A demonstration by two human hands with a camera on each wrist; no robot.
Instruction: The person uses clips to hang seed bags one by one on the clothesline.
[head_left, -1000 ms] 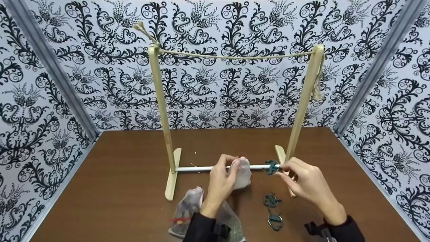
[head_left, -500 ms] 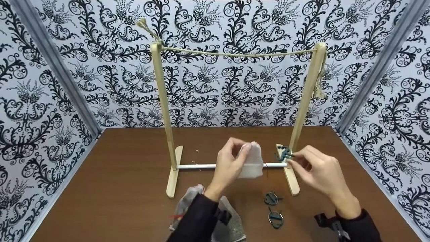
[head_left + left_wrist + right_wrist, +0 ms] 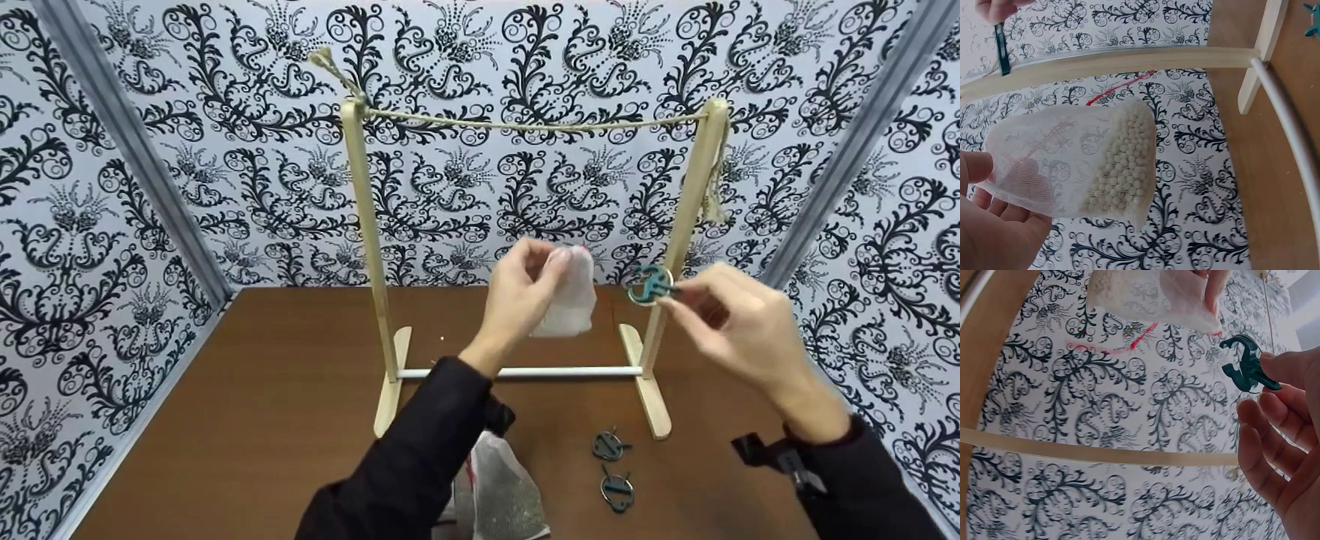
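Note:
My left hand [image 3: 521,296] pinches a white mesh bag [image 3: 571,296] by its top end and holds it up in front of the wooden frame. In the left wrist view, small round white balls [image 3: 1120,169] fill the bag's lower end, and a red drawstring [image 3: 1120,89] trails from it. Between thumb and fingers, my right hand [image 3: 742,322] pinches a dark green plastic clip [image 3: 654,285] with a ring round it, near the right post. The right wrist view shows the clip's hooked jaws spread apart, with the bag a short way off.
A rope [image 3: 540,126] sags between the tops of the wooden posts [image 3: 367,232]. A white rod [image 3: 570,372] joins their feet. Two more green clips [image 3: 608,445] lie on the brown table [image 3: 247,420]. Another mesh bag [image 3: 506,491] lies at the front, partly behind my left sleeve.
Both hands have risen from the white rod's level toward the rope, carrying the mesh bag and the clip. The right hand has also moved rightward.

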